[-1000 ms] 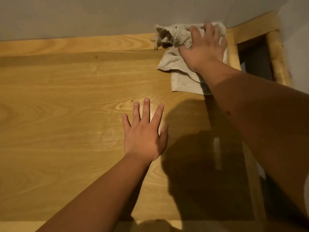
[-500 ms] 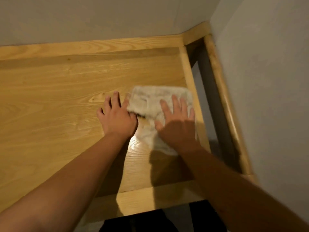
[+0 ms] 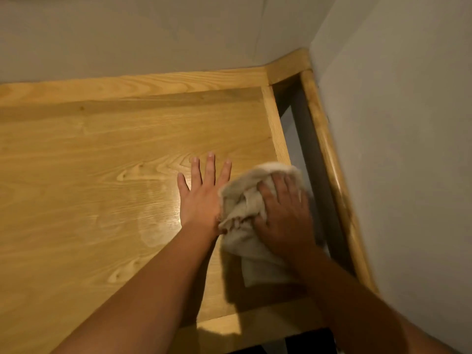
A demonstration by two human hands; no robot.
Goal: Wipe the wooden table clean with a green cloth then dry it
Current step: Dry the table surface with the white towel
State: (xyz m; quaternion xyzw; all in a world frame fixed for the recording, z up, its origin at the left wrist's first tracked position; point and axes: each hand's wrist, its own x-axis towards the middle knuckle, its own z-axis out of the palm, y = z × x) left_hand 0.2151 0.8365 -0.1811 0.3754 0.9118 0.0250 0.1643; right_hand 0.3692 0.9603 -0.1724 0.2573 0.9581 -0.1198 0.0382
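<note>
A pale, off-white cloth (image 3: 245, 200) lies bunched on the wooden table (image 3: 102, 162) near its right edge. My right hand (image 3: 283, 213) presses down on the cloth, fingers curled over its folds, and part of the cloth trails back under my wrist. My left hand (image 3: 201, 192) rests flat on the tabletop just left of the cloth, fingers spread, its thumb side touching the cloth. A shiny damp patch (image 3: 155, 221) shows on the wood left of my left wrist.
A raised wooden rail (image 3: 153, 83) runs along the table's far side against the wall. A gap (image 3: 306, 175) separates the table's right edge from a rounded wooden beam (image 3: 329, 159) by the side wall. The near edge lies under my forearms.
The right hand has dragged the cloth from the far right corner to the near right part of the table, and the cloth is now more bunched. The left hand stays flat beside it.
</note>
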